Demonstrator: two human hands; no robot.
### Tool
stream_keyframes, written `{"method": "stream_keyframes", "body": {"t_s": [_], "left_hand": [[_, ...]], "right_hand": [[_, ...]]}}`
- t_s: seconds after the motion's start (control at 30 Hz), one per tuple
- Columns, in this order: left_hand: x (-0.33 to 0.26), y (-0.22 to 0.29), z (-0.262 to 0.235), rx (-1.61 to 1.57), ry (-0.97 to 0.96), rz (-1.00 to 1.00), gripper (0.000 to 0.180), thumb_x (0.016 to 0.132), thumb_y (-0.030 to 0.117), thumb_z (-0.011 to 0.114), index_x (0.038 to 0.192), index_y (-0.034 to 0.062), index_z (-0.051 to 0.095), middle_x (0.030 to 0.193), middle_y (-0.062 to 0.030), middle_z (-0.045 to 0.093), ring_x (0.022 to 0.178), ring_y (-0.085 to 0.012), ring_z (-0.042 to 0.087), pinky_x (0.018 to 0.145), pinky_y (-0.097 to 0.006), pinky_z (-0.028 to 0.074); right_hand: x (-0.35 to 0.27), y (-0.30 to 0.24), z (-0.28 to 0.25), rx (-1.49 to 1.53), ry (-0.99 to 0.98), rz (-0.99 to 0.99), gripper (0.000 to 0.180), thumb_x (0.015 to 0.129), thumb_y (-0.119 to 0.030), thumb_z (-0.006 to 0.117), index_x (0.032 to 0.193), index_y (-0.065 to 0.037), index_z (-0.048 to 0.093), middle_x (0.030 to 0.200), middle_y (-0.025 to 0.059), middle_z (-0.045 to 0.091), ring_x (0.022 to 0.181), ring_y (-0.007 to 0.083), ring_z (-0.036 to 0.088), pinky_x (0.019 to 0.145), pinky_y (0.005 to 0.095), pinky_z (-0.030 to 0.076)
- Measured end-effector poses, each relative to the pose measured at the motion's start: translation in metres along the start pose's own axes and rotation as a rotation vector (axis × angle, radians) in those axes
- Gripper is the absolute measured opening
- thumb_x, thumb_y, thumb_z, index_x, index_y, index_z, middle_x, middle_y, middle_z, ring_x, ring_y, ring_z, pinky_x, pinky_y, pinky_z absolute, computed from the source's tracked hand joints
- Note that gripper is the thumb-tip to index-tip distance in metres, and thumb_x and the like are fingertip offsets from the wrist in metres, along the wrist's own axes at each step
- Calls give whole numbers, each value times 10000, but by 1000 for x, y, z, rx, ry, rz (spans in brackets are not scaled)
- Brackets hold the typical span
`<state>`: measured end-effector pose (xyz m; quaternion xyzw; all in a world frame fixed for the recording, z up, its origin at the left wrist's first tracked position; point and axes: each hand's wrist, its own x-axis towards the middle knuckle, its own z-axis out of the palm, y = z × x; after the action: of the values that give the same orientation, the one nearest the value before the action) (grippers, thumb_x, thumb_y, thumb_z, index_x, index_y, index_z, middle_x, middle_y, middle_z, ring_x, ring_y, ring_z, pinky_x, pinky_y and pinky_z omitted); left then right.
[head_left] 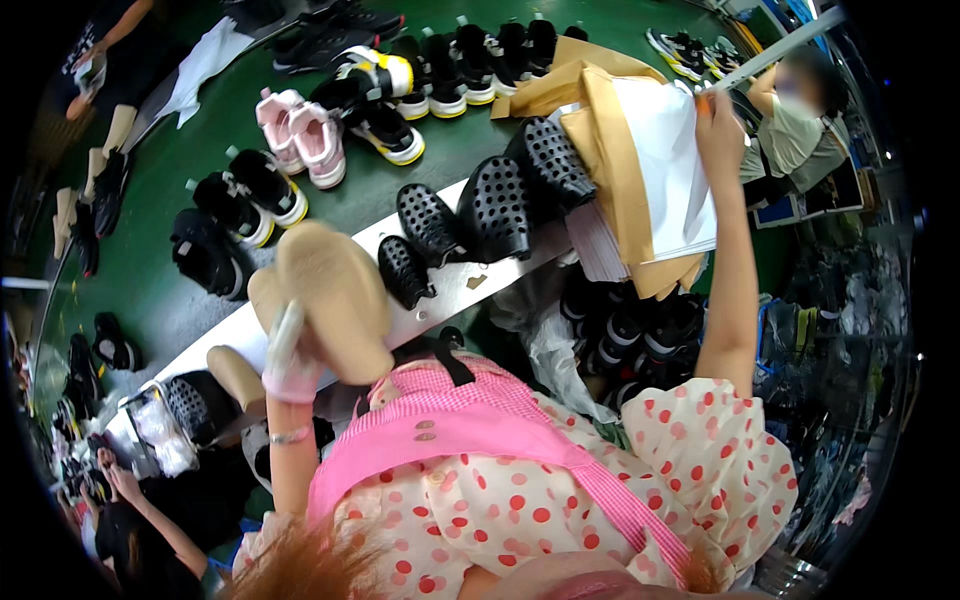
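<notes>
Fingers (289, 335) of my gloved left hand (290, 352) clasp tan foot forms (335, 285) over the white ledge (450, 299), left of black perforated forms (497, 207). My right hand (721, 135) is at the white sheets (660, 140); I cannot tell whether it grips. I judge this a reaching step, next calling for a light pinch.

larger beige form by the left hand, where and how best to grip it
Probably around the narrow lower end of the larger beige form, from the right: it tapers there and that side looks unobstructed, while the gloved left hand occupies its left.
</notes>
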<state>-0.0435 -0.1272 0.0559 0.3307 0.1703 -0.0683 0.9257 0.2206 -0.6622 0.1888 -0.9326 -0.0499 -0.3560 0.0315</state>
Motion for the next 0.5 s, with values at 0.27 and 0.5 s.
{"method": "stream_keyframes", "body": {"t_s": [0.27,0.5], "left_hand": [[43,31,32,796,-126,261,514,905,293,643,1274,-51,543,1132,-102,644,1013,-140,590,881,-279,472],[34,72,-49,217,230,240,465,912,275,649,1255,-26,557,1121,-76,643,974,-136,606,847,-274,492]], "right_hand": [[58,-405,-90,1183,-101,-647,229,910,-209,589,1082,-59,593,866,149,669,779,330,655,679,401,511],[-95,-577,-102,1300,-862,-1063,197,861,-137,682,1030,-65,612,879,114,659,770,284,655,695,323,520]]}}
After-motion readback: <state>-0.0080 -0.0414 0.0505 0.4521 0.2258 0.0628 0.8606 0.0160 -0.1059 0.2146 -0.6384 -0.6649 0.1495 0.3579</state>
